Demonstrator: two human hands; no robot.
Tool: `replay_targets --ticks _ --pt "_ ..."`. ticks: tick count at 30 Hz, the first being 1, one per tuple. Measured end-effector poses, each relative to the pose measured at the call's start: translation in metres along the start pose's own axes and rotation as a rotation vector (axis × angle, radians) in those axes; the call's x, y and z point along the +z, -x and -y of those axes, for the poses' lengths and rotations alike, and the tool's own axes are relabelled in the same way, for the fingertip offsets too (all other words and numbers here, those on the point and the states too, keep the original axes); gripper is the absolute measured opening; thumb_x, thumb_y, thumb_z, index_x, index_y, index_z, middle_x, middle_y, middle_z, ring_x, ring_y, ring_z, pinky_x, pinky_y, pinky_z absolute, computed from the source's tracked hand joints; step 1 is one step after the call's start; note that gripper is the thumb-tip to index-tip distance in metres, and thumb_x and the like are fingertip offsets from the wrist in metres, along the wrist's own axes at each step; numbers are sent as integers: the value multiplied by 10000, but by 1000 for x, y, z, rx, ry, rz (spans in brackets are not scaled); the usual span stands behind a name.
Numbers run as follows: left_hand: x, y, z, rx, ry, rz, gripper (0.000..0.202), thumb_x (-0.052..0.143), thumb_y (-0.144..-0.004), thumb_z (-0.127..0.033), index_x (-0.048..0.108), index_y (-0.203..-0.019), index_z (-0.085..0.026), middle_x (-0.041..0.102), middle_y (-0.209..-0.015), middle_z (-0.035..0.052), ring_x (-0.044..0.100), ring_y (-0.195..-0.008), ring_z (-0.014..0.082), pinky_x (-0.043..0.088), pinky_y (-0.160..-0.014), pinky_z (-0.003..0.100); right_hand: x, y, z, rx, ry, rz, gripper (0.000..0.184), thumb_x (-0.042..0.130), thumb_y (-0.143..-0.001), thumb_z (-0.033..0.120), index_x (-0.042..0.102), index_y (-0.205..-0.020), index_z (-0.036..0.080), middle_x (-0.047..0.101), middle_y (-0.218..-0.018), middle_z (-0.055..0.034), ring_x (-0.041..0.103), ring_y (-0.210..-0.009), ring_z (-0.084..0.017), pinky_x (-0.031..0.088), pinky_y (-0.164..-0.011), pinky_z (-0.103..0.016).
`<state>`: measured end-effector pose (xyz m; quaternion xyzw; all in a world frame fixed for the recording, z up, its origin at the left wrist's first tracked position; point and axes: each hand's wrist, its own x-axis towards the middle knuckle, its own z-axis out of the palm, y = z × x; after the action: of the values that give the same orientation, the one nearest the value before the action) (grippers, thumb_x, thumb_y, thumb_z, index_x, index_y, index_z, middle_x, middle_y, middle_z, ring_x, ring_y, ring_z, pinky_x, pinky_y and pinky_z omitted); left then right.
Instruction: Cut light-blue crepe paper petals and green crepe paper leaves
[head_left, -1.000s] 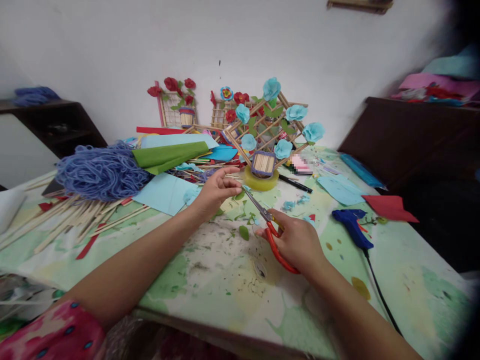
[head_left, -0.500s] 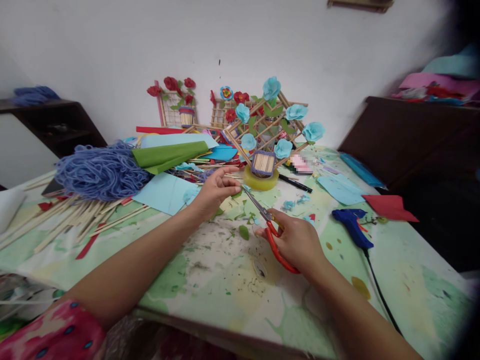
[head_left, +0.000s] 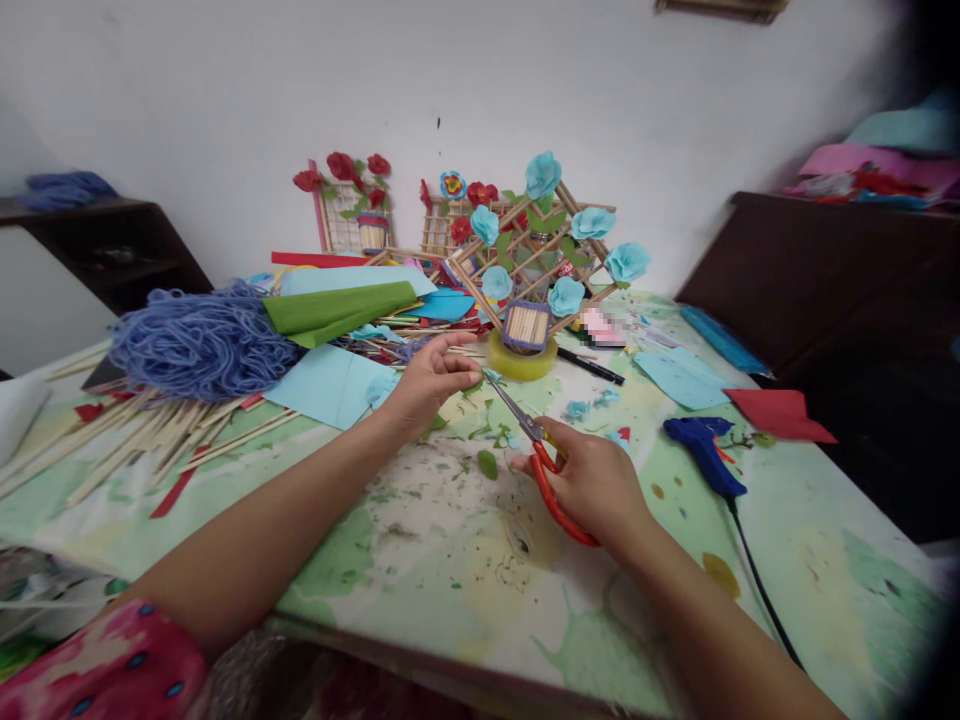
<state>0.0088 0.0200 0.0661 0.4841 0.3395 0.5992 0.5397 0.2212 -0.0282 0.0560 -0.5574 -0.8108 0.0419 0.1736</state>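
My right hand (head_left: 592,480) grips red-handled scissors (head_left: 521,412), their narrow blades pointing up and left. At the blade tips, the thumb and finger of my left hand (head_left: 435,382) pinch together. A small piece of green paper (head_left: 474,384) shows at those fingertips, mostly hidden by them. Just beyond stands a diamond-shaped stick lattice (head_left: 582,200) with light blue paper flowers (head_left: 543,176) and green leaves, a small stick pot (head_left: 526,326) at its base. It rests on a roll of yellowish tape (head_left: 523,363). A cut green leaf (head_left: 487,464) lies below the scissors among green scraps.
A blue glue gun (head_left: 706,455) with a black cord lies at right, near red paper (head_left: 781,415) and light blue paper (head_left: 681,378). Left are blue yarn (head_left: 202,345), loose sticks (head_left: 127,450) and green paper (head_left: 341,312). A black pen (head_left: 591,366) lies behind the scissors.
Almost nothing differs. Both hands and the scissors hold practically the same position, with the blades still at the left fingertips.
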Motion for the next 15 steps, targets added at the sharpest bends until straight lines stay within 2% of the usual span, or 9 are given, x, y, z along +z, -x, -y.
replay_targets --ticks 15 --pt "1 1 -1 -6 17 -11 515 738 -567 -114 524 -1034 -150 619 -678 -17 559 -636 85 397 -627 211 0 1 -1 -16 2 -16 422 487 -775 499 559 -1142 305 629 -583 18 596 -587 -185 290 -507 -234"
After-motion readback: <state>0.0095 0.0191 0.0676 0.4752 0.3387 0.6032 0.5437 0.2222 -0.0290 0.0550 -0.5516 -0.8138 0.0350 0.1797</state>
